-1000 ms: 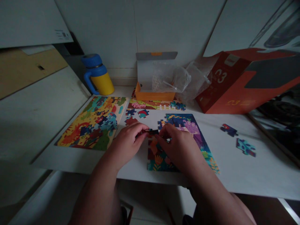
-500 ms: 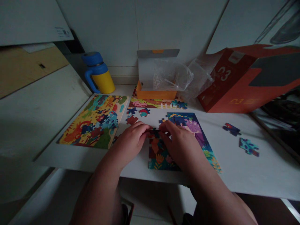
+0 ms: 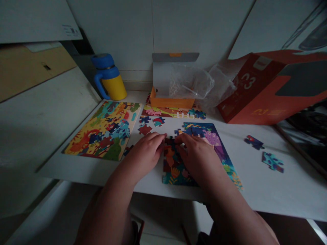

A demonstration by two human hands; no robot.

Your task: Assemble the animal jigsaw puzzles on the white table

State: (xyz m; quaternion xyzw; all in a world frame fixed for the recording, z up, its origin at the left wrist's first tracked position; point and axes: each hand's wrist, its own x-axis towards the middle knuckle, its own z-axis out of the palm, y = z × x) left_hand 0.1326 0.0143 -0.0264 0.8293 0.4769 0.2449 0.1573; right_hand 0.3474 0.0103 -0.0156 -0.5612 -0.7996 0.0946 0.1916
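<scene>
A partly built dark blue and purple jigsaw lies on the white table in front of me. My left hand and my right hand meet at its upper left corner. The fingertips of both lie flat on a dark puzzle piece that sits on the jigsaw. My right palm covers the middle of the jigsaw. Loose pieces lie just beyond my left fingers.
A finished yellow jigsaw lies at the left. A blue and yellow mug, a small orange box, a plastic bag and a big red box stand at the back. Two loose pieces lie at the right.
The dark piece was pinched between both hands above the jigsaw. It has come down onto the jigsaw's upper left part, and the fingers have flattened over it.
</scene>
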